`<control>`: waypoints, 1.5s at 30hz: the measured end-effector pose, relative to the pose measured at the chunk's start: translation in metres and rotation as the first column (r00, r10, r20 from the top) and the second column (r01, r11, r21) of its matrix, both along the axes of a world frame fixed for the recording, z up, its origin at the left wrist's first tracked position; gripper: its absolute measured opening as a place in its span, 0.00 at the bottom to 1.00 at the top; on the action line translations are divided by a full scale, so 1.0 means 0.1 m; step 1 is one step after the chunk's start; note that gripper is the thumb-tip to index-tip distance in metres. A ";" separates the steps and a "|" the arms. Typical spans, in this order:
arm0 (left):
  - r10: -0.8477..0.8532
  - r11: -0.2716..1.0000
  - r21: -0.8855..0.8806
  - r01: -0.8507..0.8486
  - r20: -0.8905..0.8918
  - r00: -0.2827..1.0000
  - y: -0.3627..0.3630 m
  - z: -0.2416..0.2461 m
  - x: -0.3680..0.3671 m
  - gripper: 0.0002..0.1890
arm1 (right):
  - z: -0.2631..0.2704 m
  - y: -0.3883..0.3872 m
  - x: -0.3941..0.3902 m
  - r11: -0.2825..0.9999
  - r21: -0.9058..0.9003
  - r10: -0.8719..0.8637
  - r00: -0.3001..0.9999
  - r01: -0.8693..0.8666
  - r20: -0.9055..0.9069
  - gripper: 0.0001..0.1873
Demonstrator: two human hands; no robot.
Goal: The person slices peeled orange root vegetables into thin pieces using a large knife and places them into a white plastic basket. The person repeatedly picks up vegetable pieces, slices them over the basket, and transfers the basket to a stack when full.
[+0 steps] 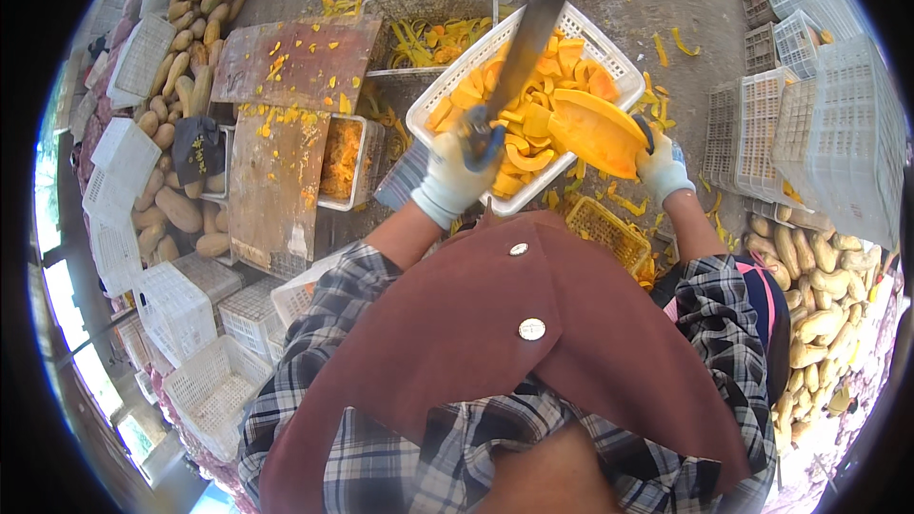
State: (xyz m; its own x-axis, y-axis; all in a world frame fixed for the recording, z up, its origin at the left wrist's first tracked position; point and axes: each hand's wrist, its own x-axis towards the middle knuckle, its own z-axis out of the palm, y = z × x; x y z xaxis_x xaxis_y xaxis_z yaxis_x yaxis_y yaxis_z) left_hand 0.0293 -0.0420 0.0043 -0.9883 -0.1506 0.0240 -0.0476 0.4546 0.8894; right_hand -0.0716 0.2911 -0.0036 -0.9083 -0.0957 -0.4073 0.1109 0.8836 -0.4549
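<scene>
My left hand (460,164), in a white glove with dark blue finger coating, is shut on the handle of a large, broad-bladed knife (525,46). The blade points up and away over a white plastic crate (621,61) of cut orange pumpkin chunks (535,118). At the crate's right side, my right hand (660,160), gloved too, is shut on the end of a large peeled pumpkin piece (596,132). This piece lies tilted across the right part of the crate, over the chunks. The blade and the large piece are apart. My palms and some fingers are hidden.
Wooden boards (278,178) with peel scraps lie at the left, beside a crate of orange pulp (343,160). A crate of peelings (432,64) is behind. Whole squashes (821,300) and stacked crates (850,135) stand right; a yellow basket (607,232) is near my body.
</scene>
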 end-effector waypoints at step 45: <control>-0.128 0.982 -0.115 0.149 0.170 0.977 0.16 -0.06 -0.09 0.13 | -0.16 -0.40 -0.06 0.902 -0.386 -0.296 0.928 0.194 -0.225 0.20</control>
State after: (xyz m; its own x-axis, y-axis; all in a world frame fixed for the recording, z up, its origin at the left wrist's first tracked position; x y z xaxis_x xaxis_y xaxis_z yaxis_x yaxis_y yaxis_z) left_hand 0.0203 -0.0259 -0.0014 -0.9918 -0.0179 -0.1267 -0.1139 0.5753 0.8100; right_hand -0.0775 0.2512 -0.0193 -0.9909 0.0545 -0.1228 0.1300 0.6209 -0.7731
